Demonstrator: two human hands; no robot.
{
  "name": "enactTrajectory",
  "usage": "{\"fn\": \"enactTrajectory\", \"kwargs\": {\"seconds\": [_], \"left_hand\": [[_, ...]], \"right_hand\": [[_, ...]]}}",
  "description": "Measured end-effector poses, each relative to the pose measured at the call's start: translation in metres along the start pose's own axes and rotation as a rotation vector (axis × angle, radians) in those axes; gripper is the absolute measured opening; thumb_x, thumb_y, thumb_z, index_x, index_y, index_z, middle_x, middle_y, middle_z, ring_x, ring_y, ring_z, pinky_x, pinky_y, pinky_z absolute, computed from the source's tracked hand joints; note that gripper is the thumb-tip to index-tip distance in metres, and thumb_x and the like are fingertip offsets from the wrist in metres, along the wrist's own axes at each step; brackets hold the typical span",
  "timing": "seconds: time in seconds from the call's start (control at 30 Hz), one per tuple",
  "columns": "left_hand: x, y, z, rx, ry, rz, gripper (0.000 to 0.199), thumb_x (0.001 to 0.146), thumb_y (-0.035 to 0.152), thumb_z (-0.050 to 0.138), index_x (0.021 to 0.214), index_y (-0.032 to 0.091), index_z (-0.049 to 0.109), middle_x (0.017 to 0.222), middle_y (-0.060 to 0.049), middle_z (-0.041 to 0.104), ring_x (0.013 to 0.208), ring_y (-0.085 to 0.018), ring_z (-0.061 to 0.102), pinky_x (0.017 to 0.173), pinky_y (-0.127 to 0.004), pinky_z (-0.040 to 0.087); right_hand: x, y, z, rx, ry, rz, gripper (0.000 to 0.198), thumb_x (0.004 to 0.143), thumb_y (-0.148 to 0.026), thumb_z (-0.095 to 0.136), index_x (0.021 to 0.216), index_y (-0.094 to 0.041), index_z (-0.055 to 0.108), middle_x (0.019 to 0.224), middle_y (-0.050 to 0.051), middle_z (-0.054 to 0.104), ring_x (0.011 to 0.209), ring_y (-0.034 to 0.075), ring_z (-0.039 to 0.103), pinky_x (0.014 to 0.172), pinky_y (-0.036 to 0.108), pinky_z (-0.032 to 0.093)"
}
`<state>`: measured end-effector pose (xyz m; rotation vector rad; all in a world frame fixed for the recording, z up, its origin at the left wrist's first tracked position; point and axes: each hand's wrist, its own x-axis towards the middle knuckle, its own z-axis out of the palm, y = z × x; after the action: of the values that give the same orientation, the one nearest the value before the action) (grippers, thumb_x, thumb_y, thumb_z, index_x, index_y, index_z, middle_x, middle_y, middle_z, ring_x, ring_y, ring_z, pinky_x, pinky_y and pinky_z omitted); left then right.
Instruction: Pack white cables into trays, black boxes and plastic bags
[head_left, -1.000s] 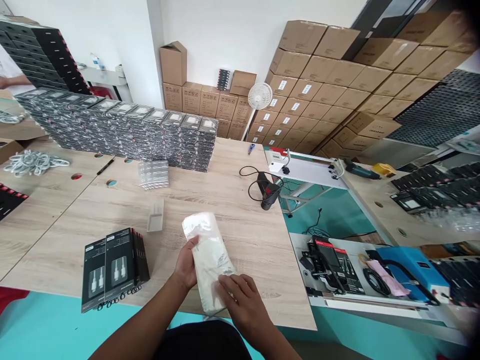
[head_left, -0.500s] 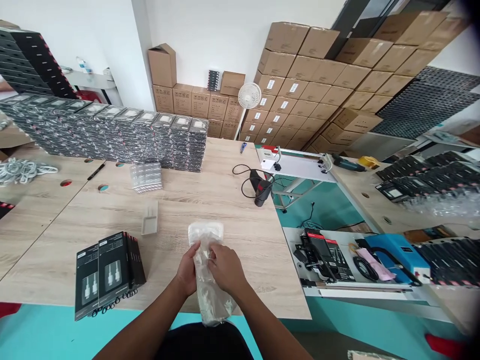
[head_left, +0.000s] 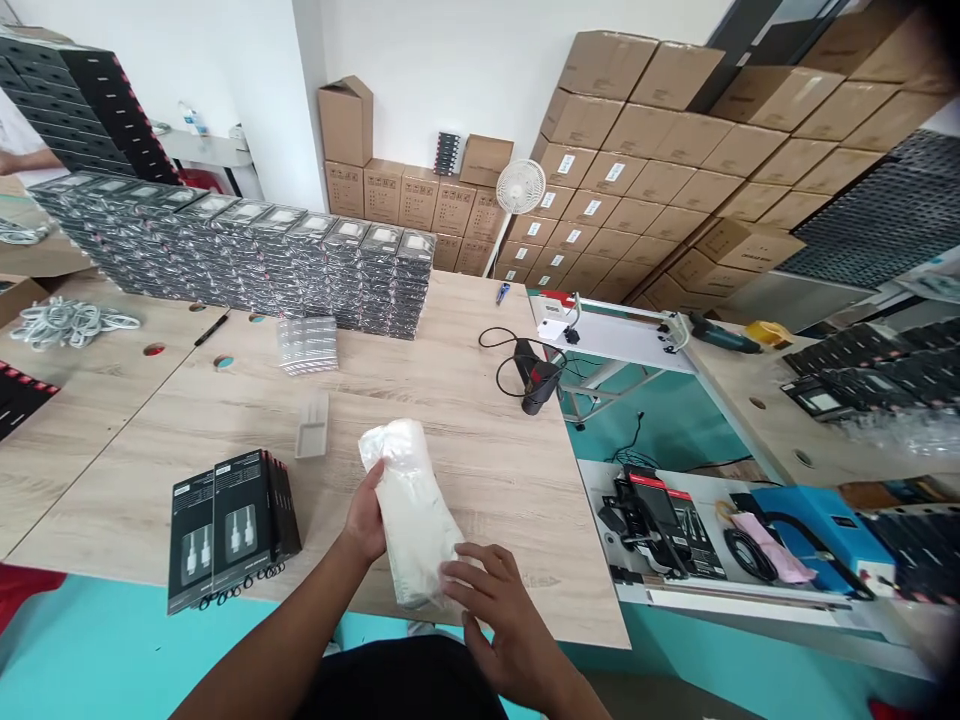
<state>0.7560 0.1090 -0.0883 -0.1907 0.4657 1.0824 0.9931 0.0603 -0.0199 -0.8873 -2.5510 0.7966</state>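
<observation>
A long bundle of clear plastic bags (head_left: pixel 414 500) lies slanted near the table's front edge, its lower end close to my body. My left hand (head_left: pixel 367 515) is closed on the bundle's left side, thumb on top. My right hand (head_left: pixel 499 610) has its fingers spread at the lower right edge of the bundle; the fingertips touch or nearly touch the plastic. To the left of my hands stand black retail boxes (head_left: pixel 236 525) with white cables pictured on them. A small pale plastic tray (head_left: pixel 312 428) lies behind those boxes.
A wall of film-wrapped boxes (head_left: pixel 300 265) lines the back of the table. Clear plastic sleeves (head_left: pixel 308 345) lie before it. A black handheld tool with a cord (head_left: pixel 536 375) rests at the right. A sealing machine (head_left: pixel 607 335) and a blue machine (head_left: pixel 814 530) stand farther right.
My right hand has left the bundle's upper part and moved down to its lower right edge, its fingers now spread. The bundle's upper end has shifted left, and its plastic looks flatter.
</observation>
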Motion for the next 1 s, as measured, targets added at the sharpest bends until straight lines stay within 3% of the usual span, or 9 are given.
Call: {"fn": "enactTrajectory", "kwargs": {"seconds": [0.1,0.2,0.33,0.37,0.43,0.53,0.63,0.83,1.0], "left_hand": [[0.002,-0.002,0.002,0.060,-0.013,-0.041,0.062,0.086,0.055,0.057,0.127,0.008,0.059,0.103,-0.018,0.074,0.097,-0.035,0.070,0.094,-0.047,0.049],[0.004,-0.008,0.005,0.154,-0.034,-0.131,0.056,0.088,0.050,0.057,0.126,0.009,0.060,0.100,-0.017,0.075,0.093,-0.034,0.072,0.090,-0.045,0.051],[0.006,-0.014,0.007,0.297,-0.058,-0.257,0.048,0.091,0.042,0.058,0.127,0.011,0.061,0.096,-0.015,0.077,0.087,-0.031,0.074,0.084,-0.039,0.053],[0.006,-0.015,0.007,0.330,-0.065,-0.283,0.047,0.091,0.040,0.058,0.127,0.010,0.061,0.096,-0.016,0.077,0.086,-0.031,0.074,0.082,-0.038,0.053],[0.005,-0.017,0.006,0.389,-0.081,-0.330,0.044,0.091,0.037,0.058,0.125,0.008,0.063,0.097,-0.017,0.076,0.085,-0.030,0.074,0.079,-0.037,0.053],[0.003,-0.021,0.000,0.458,-0.100,-0.387,0.039,0.092,0.034,0.058,0.118,0.007,0.066,0.098,-0.019,0.076,0.083,-0.029,0.074,0.078,-0.036,0.053],[0.002,-0.029,-0.012,0.498,-0.104,-0.409,0.036,0.092,0.033,0.055,0.112,0.006,0.069,0.098,-0.018,0.076,0.083,-0.027,0.073,0.080,-0.034,0.051],[0.007,-0.039,-0.043,0.584,-0.097,-0.472,0.030,0.084,0.035,0.064,0.103,0.013,0.072,0.086,-0.010,0.076,0.082,-0.027,0.071,0.085,-0.038,0.050],[-0.003,-0.026,-0.058,0.702,-0.136,-0.570,0.046,0.059,0.007,0.080,0.104,0.014,0.069,0.089,-0.006,0.075,0.088,-0.029,0.070,0.081,-0.039,0.052]], "right_hand": [[0.001,0.005,-0.001,0.052,0.179,0.184,0.033,0.088,-0.022,0.056,0.120,-0.029,0.057,0.130,0.006,0.062,0.127,0.027,0.052,0.102,0.047,0.047],[0.029,0.005,-0.008,0.008,0.317,0.445,0.057,0.086,-0.032,0.061,0.139,-0.024,0.042,0.148,0.012,0.044,0.137,0.031,0.041,0.107,0.051,0.043],[0.088,0.011,-0.034,0.099,0.091,0.538,0.088,0.073,-0.024,0.069,0.150,-0.019,0.027,0.160,0.013,0.021,0.149,0.031,0.009,0.121,0.055,0.008],[0.100,0.017,-0.040,0.144,0.036,0.558,0.091,0.069,-0.024,0.072,0.150,-0.019,0.028,0.160,0.014,0.023,0.149,0.032,0.011,0.120,0.055,0.009],[0.117,0.033,-0.050,0.243,-0.087,0.604,0.093,0.059,-0.025,0.079,0.144,-0.020,0.041,0.151,0.015,0.041,0.141,0.035,0.031,0.114,0.052,0.027],[0.120,0.058,-0.052,0.428,-0.297,0.685,0.062,0.054,-0.023,0.081,0.114,-0.018,0.067,0.114,0.011,0.070,0.104,0.032,0.065,0.086,0.040,0.052],[0.107,0.072,-0.041,0.622,-0.425,0.764,0.024,0.062,-0.023,0.071,0.086,-0.016,0.072,0.083,0.004,0.074,0.076,0.023,0.069,0.065,0.030,0.054],[0.077,0.084,-0.021,0.860,-0.371,0.847,0.018,0.062,-0.018,0.069,0.081,-0.017,0.067,0.071,-0.002,0.070,0.066,0.016,0.064,0.059,0.023,0.049],[0.051,0.107,-0.022,1.032,-0.301,0.904,0.016,0.069,-0.022,0.074,0.082,-0.016,0.066,0.073,-0.001,0.069,0.065,0.015,0.064,0.061,0.025,0.051]]}}
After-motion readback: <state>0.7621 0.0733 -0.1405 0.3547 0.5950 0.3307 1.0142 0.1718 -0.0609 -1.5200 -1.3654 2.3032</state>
